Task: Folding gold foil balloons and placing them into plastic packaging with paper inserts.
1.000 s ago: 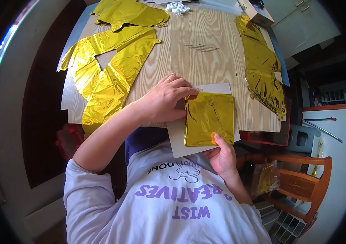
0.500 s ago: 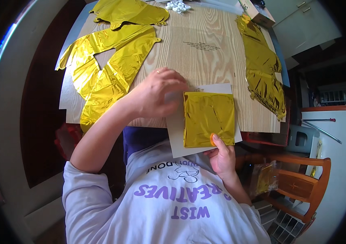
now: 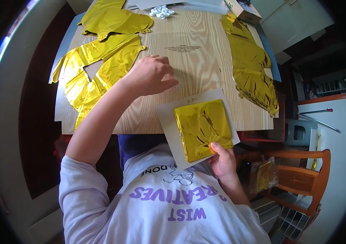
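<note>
Right hand (image 3: 223, 160) pinched the folded gold foil square (image 3: 202, 128) against its grey card (image 3: 169, 122) so it wouldn't slide; left hand (image 3: 150, 75) hovered over the counter (image 3: 197, 61), empty, fingers loosely curled.

A pale wood-grain surface (image 3: 205, 65) stands over a dark floor (image 3: 35, 122); off its right edge, an orange wooden chair (image 3: 303, 179) beside a white cabinet (image 3: 339, 134).

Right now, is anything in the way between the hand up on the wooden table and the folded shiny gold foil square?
Nothing visible. The left hand hovers over bare wooden table, and only open wood and the white card edge lie between it and the folded gold foil square. The right hand pinches the foil's near corner.
</note>
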`<move>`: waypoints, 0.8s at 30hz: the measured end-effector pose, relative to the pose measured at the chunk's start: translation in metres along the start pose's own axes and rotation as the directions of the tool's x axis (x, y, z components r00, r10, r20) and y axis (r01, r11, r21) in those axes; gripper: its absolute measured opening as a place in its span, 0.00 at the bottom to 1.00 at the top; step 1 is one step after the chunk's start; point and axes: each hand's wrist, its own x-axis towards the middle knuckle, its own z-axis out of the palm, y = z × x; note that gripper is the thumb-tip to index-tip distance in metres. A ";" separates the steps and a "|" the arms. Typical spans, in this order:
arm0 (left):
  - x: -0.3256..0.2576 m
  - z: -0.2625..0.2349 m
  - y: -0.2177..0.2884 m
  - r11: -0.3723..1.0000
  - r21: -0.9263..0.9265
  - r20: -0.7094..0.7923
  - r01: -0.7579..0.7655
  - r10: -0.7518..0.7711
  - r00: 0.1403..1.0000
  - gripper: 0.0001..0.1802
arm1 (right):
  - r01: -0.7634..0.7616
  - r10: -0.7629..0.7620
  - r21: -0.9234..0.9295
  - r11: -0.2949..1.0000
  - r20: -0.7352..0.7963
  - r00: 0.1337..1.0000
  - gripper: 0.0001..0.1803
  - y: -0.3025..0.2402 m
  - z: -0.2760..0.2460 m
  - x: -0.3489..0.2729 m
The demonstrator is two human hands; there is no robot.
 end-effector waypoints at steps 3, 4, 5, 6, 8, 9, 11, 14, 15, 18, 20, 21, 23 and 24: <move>-0.006 -0.002 0.012 0.998 -0.017 -0.086 -0.052 0.050 0.995 0.12 | -0.095 0.084 0.198 0.976 0.064 0.994 0.29 -0.001 -0.001 0.003; -0.010 -0.002 0.018 0.997 -0.031 -0.128 -0.074 0.069 0.989 0.12 | -0.107 0.100 0.232 0.967 0.043 0.994 0.30 -0.001 0.004 0.003; -0.015 -0.006 0.029 0.992 -0.118 -0.116 -0.045 0.031 0.993 0.12 | -0.120 0.119 0.265 0.957 0.019 0.993 0.30 -0.004 0.008 0.001; -0.021 -0.012 0.042 0.979 -0.203 -0.102 -0.013 -0.008 0.995 0.13 | -0.103 0.100 0.228 0.968 0.027 0.995 0.29 -0.002 0.004 0.003; -0.032 -0.018 0.057 0.934 -0.349 -0.017 0.079 -0.090 0.996 0.13 | -0.069 0.061 0.156 0.985 0.054 0.997 0.26 0.002 -0.002 0.007; -0.038 -0.014 0.056 0.942 -0.334 -0.043 0.043 -0.061 0.997 0.14 | -0.081 0.076 0.113 0.990 0.048 0.996 0.25 0.002 -0.003 0.008; -0.049 -0.002 0.051 0.954 -0.298 -0.094 -0.035 0.008 0.996 0.14 | -0.096 0.095 0.029 0.995 0.030 0.995 0.23 0.001 0.001 0.011; -0.058 0.007 0.052 0.961 -0.257 -0.090 -0.102 0.081 0.993 0.20 | -0.250 0.252 -0.035 0.967 0.035 0.967 0.19 -0.017 0.008 0.011; -0.060 0.008 0.053 0.961 -0.239 -0.107 -0.136 0.113 0.988 0.21 | -0.249 0.266 -0.256 0.934 0.034 0.963 0.17 -0.025 -0.004 0.010; -0.062 0.008 0.059 0.953 -0.193 -0.145 -0.234 0.208 0.967 0.26 | 0.084 -0.065 -0.852 0.516 0.059 0.996 0.12 -0.046 -0.027 -0.007; -0.063 0.010 0.059 0.954 -0.189 -0.148 -0.234 0.208 0.967 0.27 | 0.340 -0.394 -0.935 -0.101 0.351 0.849 0.10 -0.066 -0.013 -0.028; -0.060 0.012 0.059 0.950 -0.192 -0.148 -0.246 0.220 0.964 0.27 | 0.470 -0.418 -0.851 -0.234 0.524 0.742 0.12 -0.074 -0.002 -0.030; -0.054 0.013 0.061 0.945 -0.203 -0.146 -0.257 0.231 0.962 0.27 | 0.641 -0.378 -0.587 -0.495 0.809 0.450 0.19 -0.082 0.026 -0.013; -0.050 0.013 0.061 0.942 -0.207 -0.145 -0.266 0.239 0.960 0.27 | 0.640 -0.303 -0.569 -0.516 0.820 0.485 0.25 -0.080 0.032 -0.003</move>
